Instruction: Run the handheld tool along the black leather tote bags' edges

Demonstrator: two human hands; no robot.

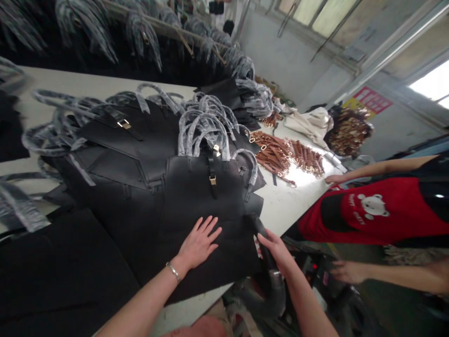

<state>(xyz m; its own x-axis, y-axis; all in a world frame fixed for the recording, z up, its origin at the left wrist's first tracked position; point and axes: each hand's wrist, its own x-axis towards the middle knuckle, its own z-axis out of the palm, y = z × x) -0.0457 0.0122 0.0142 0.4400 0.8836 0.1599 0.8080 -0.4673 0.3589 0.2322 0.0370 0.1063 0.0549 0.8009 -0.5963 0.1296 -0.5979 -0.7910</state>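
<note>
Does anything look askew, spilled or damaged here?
No spill or damage stands out. The black bags left of the one under the left hand look askew: they overlap at mismatched angles, their wrapped handles pointing different ways.

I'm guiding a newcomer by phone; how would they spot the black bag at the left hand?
On the white table, find the heaped black bags. One bag lies on top, handles pointing away. Only this one has the spread left hand just below its gold buckle.
</note>
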